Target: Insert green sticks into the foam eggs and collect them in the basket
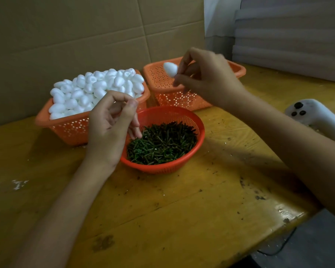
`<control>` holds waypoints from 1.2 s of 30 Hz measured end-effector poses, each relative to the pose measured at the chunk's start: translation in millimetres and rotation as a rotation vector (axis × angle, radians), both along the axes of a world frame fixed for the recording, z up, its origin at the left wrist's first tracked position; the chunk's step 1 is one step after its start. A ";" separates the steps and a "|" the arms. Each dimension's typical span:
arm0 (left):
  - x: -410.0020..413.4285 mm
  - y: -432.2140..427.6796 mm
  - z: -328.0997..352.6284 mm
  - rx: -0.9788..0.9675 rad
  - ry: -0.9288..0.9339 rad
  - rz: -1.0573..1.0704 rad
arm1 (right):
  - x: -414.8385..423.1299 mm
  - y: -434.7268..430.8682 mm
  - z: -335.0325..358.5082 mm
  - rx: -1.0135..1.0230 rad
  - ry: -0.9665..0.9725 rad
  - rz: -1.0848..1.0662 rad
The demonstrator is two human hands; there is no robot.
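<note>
Observed two hands and two forearms only. Left hand [108, 130], centre-left of frame, was bare; left forearm [66, 206] ran bare to lower-left edge. Right hand [207, 78], upper centre, was bare; right forearm [290, 136] ran bare to right edge. Left thumbnail [132, 103] was short, plain.

Head-worn camera looks forward and down, near the table [182, 209].
</note>
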State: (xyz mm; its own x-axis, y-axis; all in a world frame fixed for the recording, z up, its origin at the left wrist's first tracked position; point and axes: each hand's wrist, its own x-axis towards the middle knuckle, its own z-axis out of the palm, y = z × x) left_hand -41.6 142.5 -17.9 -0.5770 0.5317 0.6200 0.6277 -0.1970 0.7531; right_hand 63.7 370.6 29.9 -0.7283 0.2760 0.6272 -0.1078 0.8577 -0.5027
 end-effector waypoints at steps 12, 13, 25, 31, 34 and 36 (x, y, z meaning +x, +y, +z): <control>2.0 -3.0 7.9 0.043 0.226 0.346 | 7.3 17.6 9.2 0.204 -0.033 -0.275; -2.1 -6.3 9.1 0.036 0.325 0.464 | 7.2 17.0 8.7 0.219 -0.040 -0.281; -37.4 -33.0 1.4 -0.663 0.662 0.868 | 7.1 16.4 8.3 0.250 0.014 -0.327; -39.6 -32.1 4.1 -0.721 0.678 0.890 | 5.1 -10.2 3.6 0.284 0.107 -0.232; -40.7 -30.9 3.6 -0.705 0.666 0.898 | 2.3 -20.5 -2.6 0.340 0.052 -0.171; -41.6 -29.9 3.1 -0.686 0.650 0.896 | 1.4 -24.9 -5.7 0.359 0.026 -0.133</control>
State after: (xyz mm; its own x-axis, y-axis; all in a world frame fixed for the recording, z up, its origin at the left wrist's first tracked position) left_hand -83.2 112.7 -14.8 -0.5930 0.4386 0.6753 0.6253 0.7792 0.0429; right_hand 65.1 345.7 24.2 -0.6835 0.1264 0.7189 0.0078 0.9861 -0.1659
